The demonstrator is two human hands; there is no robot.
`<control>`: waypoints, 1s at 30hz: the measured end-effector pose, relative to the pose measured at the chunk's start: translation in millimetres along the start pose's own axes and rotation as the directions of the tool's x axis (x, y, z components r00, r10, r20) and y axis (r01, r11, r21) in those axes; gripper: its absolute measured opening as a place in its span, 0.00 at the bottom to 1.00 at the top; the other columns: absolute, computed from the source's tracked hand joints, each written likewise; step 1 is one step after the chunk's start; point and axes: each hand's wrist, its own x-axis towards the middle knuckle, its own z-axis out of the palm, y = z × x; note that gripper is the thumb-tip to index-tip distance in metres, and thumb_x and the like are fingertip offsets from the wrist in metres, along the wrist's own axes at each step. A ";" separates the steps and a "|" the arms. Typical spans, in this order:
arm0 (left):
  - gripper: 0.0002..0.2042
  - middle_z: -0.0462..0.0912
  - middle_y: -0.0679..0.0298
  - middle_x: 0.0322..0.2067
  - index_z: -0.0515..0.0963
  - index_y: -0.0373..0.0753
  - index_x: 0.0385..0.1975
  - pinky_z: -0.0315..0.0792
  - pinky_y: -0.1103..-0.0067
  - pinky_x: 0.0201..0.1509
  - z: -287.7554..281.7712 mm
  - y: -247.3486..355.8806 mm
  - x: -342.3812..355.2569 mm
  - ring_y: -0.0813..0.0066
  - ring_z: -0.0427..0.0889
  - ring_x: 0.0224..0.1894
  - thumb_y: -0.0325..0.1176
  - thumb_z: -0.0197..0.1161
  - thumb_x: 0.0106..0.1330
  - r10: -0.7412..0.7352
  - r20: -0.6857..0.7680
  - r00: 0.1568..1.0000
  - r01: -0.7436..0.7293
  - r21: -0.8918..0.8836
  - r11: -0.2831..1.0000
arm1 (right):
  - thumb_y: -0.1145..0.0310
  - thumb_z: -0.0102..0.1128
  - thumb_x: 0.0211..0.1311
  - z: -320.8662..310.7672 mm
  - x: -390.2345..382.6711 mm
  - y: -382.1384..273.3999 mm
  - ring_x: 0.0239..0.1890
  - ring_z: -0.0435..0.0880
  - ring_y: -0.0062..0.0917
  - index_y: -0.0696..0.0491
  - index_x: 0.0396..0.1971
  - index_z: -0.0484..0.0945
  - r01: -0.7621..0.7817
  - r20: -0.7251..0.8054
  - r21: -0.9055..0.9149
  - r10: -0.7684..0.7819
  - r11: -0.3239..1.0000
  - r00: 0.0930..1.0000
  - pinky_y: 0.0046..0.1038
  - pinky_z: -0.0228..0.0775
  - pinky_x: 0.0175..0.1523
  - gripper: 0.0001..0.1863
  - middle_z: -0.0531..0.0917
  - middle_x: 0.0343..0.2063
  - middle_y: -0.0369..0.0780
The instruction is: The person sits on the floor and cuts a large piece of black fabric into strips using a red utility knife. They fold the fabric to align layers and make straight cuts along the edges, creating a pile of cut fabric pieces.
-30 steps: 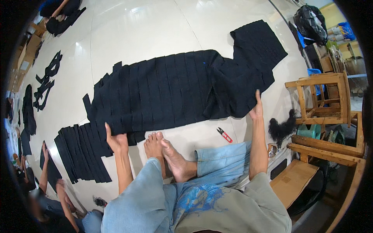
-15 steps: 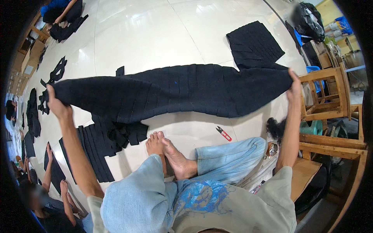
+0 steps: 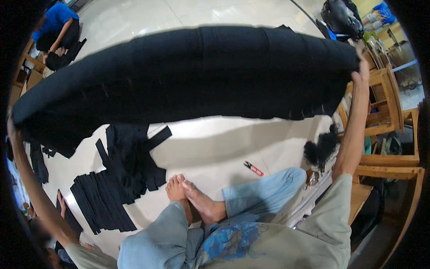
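A long piece of black fabric (image 3: 192, 76) with seams across it is stretched wide between my raised arms. My right hand (image 3: 362, 67) is closed on its right end, beside the wooden stools. At the far left rim, my left hand (image 3: 12, 122) grips the other end; the cloth partly hides its fingers. Below the cloth, strips of black fabric (image 3: 127, 157) lie in a loose pile, with a pleated-looking stack of black strips (image 3: 101, 201) nearer me. Red-handled thread snips (image 3: 254, 168) rest on the floor in front of my bent leg.
A tangle of black thread (image 3: 322, 148) lies right of the snips. Wooden stools (image 3: 389, 159) crowd the right side, with a black plastic bag (image 3: 342, 20) beyond. A person in blue (image 3: 56, 27) sits at the far left. Another person's hand (image 3: 62, 204) shows at the lower left.
Both my hands have moved up and farther apart, lifting and spreading the black fabric. Its lower edge has risen, uncovering more of the strips on the floor.
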 end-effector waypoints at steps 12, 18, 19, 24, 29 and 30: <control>0.07 0.79 0.55 0.35 0.68 0.28 0.40 0.84 0.66 0.43 166.3 -27.1 91.0 0.61 0.83 0.36 0.26 0.48 0.72 -0.292 -0.046 0.955 0.262 -0.321 0.910 | 0.75 0.49 0.68 32.0 248.4 -23.2 0.45 0.77 0.37 0.59 0.53 0.74 0.005 -0.164 0.006 -0.004 1.000 0.986 0.38 0.73 0.55 0.15 0.78 0.44 0.44; 0.12 0.81 0.56 0.44 0.73 0.32 0.45 0.81 0.61 0.50 207.0 -76.0 -66.1 0.59 0.83 0.44 0.36 0.54 0.72 -0.307 -0.086 0.948 0.288 -0.181 0.940 | 0.73 0.44 0.72 -83.3 319.6 36.9 0.56 0.74 0.35 0.62 0.54 0.74 -0.026 -0.154 0.007 0.027 1.000 0.988 0.35 0.72 0.60 0.16 0.75 0.55 0.48; 0.14 0.81 0.58 0.47 0.74 0.33 0.47 0.78 0.60 0.55 219.4 -100.6 -115.5 0.59 0.82 0.47 0.38 0.56 0.72 -0.333 -0.127 0.934 0.311 -0.165 0.936 | 0.73 0.46 0.72 -108.3 330.7 56.4 0.55 0.75 0.35 0.62 0.53 0.74 -0.045 -0.185 -0.029 0.039 0.999 0.982 0.35 0.72 0.60 0.16 0.76 0.54 0.48; 0.17 0.80 0.59 0.51 0.71 0.35 0.55 0.83 0.67 0.42 258.7 -201.0 -372.5 0.63 0.84 0.47 0.40 0.51 0.75 -0.589 0.007 0.808 0.555 -0.341 0.758 | 0.67 0.53 0.68 -217.3 246.0 185.1 0.47 0.78 0.36 0.57 0.60 0.70 -0.163 -0.311 -0.111 0.122 0.980 0.942 0.32 0.73 0.53 0.22 0.77 0.49 0.47; 0.24 0.77 0.60 0.56 0.67 0.37 0.61 0.76 0.63 0.55 276.2 -240.0 -498.2 0.60 0.78 0.55 0.48 0.52 0.73 -0.812 0.034 0.582 0.738 -0.442 0.510 | 0.47 0.66 0.60 -139.1 -22.0 345.3 0.32 0.78 0.24 0.47 0.37 0.73 -0.370 -0.164 -0.167 0.344 0.914 0.925 0.27 0.72 0.43 0.19 0.78 0.30 0.37; 0.25 0.76 0.60 0.57 0.66 0.37 0.61 0.74 0.62 0.57 271.1 -240.3 -502.5 0.60 0.77 0.57 0.48 0.53 0.72 -0.766 0.080 0.638 0.712 -0.439 0.548 | 0.46 0.66 0.60 -112.5 -78.0 362.6 0.32 0.79 0.21 0.47 0.35 0.74 -0.241 -0.203 -0.301 0.185 0.923 0.961 0.27 0.73 0.44 0.20 0.79 0.29 0.36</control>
